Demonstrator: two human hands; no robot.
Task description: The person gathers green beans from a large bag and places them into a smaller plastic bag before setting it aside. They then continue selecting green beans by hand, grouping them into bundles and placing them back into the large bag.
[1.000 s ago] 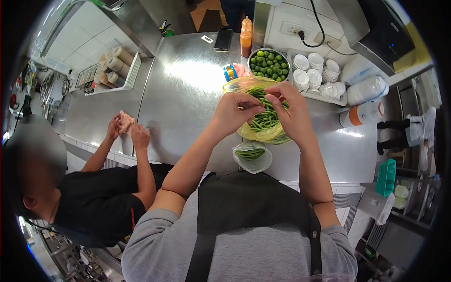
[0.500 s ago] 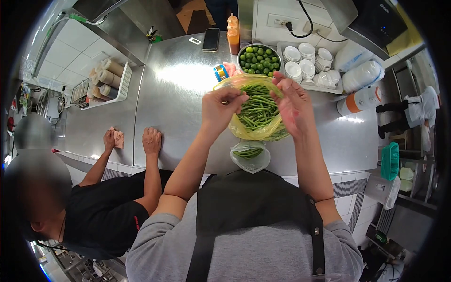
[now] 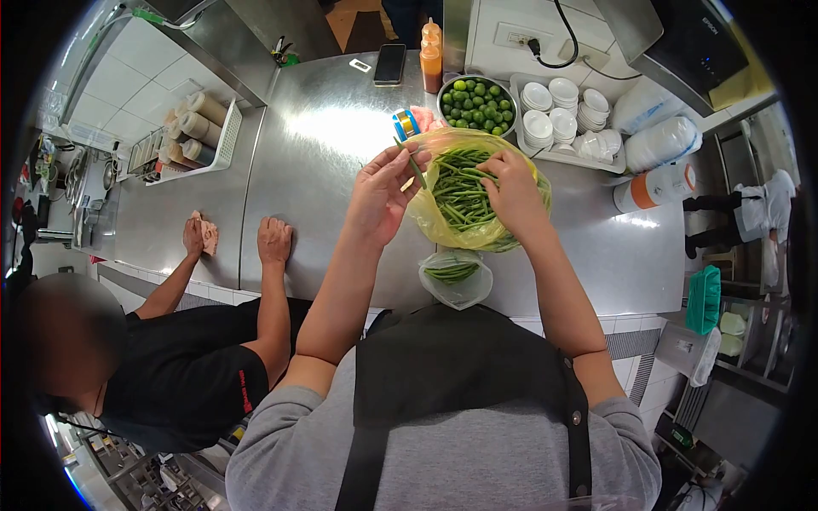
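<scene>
A yellow plastic bag (image 3: 503, 239) full of green beans (image 3: 464, 192) stands open on the steel counter before me. My left hand (image 3: 383, 194) is raised at the bag's left edge, palm turned up, with a single green bean (image 3: 412, 163) between thumb and fingers. Over the right side of the opening, my right hand (image 3: 516, 194) has its fingertips pinched on a bean among the others; its grip is partly hidden. Close to my apron lies a small clear plastic bag (image 3: 460, 294) with more green beans inside.
Behind the yellow bag stand a bowl of limes (image 3: 477, 106), sauce bottles (image 3: 431, 64), a blue tape roll (image 3: 405, 125) and a tray of white cups (image 3: 562, 115). A phone (image 3: 390, 65) lies further back. At left, a co-worker's hand (image 3: 194, 237) rests on a cloth (image 3: 210, 234).
My left hand has turned palm up, showing a bean in its fingers. My right hand has come down from above the bag's rim onto the beans. The view has shifted slightly.
</scene>
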